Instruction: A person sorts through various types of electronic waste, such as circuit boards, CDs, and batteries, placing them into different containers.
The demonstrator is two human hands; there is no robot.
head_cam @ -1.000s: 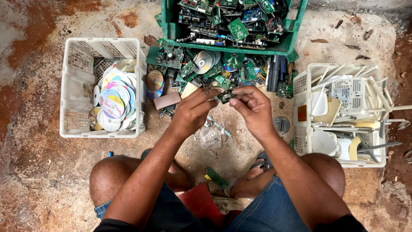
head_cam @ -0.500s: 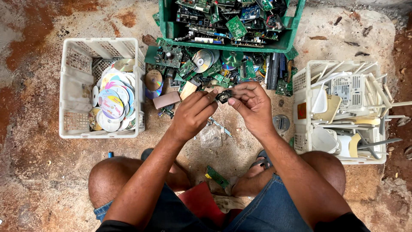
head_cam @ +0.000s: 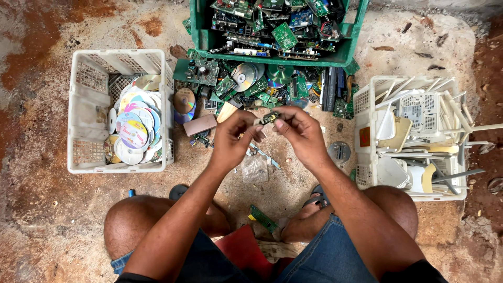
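A: What are the hands doing at the centre of the frame?

B: The left hand [head_cam: 233,140] and the right hand [head_cam: 301,133] meet there, both pinching one small green circuit board piece [head_cam: 270,118] between thumb and fingertips. The left grips its left end, the right its right end. It is held in the air above the dirt floor [head_cam: 47,220].

A: And around them?

B: Just above the hands, loose circuit boards and discs [head_cam: 246,78] lie scattered on the ground, and above that, at the top centre, stands a green crate [head_cam: 201,31] heaped with more boards. At the left sits a white basket [head_cam: 78,112] holding shiny discs [head_cam: 133,128]. At the right is another white basket [head_cam: 367,105] filled with pale plastic casings [head_cam: 422,112].

A: Anything lower down?

B: A crumpled clear plastic bag [head_cam: 255,169] lies just below the hands, and a small green board [head_cam: 262,217] lies near the person's knees, at the lower centre.
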